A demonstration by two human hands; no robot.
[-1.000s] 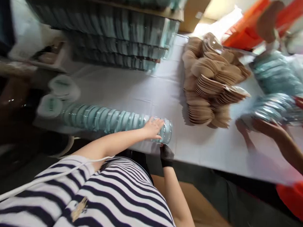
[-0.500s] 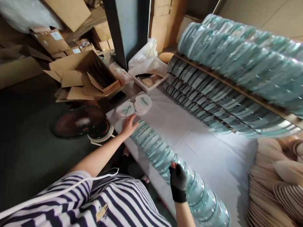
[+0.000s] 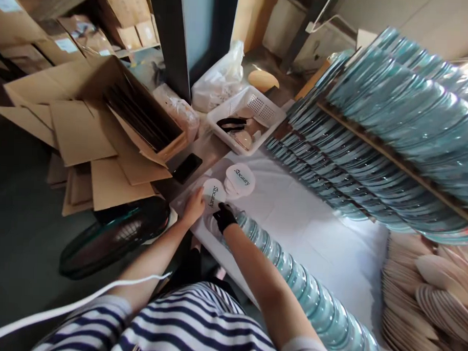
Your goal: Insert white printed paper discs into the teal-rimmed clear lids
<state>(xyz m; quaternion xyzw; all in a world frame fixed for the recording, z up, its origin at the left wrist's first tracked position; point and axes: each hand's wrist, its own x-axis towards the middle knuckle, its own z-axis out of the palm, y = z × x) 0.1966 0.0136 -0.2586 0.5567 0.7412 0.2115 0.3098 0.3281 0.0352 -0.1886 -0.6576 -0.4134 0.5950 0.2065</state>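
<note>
White table (image 3: pixel 297 213) under printed discs (image 3: pixel 213 189) (dark floor (image 3: pixel 20 250) alongside).

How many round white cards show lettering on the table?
2. One card is at the bare left hand and black-gloved right hand; the other card lies beside it, nearer the white perforated plastic basket. More may be hidden underneath.

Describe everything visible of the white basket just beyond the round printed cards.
The white basket is shallow, open-topped and roughly rectangular with rounded corners, apparently plastic, with rows of small holes in its far wall. It sits upright, set diagonally, between the clear bag and the stacked teal rows. Inside lie a curved black item and a pale rounded piece, neither clearly identifiable. Neither the left hand nor the gloved right hand touches it.
</note>
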